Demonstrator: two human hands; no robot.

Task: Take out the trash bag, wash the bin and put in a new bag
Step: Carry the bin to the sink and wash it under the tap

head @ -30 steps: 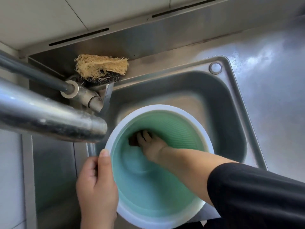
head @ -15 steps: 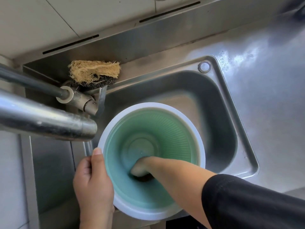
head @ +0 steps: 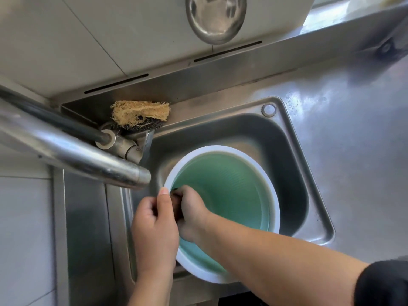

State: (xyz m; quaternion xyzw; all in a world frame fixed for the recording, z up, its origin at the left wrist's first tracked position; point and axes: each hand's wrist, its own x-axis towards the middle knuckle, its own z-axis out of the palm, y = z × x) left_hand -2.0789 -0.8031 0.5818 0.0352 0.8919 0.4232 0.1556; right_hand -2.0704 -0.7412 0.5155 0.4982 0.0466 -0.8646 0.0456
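Observation:
A round bin with a white rim and ribbed green inside stands in the steel sink. My left hand grips the bin's left rim, thumb on top. My right hand reaches inside against the upper left wall, just below the rim, closed on a small dark scrubber that is mostly hidden by the fingers. No bag is in the bin.
A steel faucet spout reaches over the sink's left edge, close to the bin rim. A tan loofah on a dark scouring pad lies at the sink's back left corner. Wet steel counter extends right. A metal ladle bowl hangs above.
My right hand rose from the bin's bottom to the upper left wall beside my left hand. The view tilted up, showing more wall.

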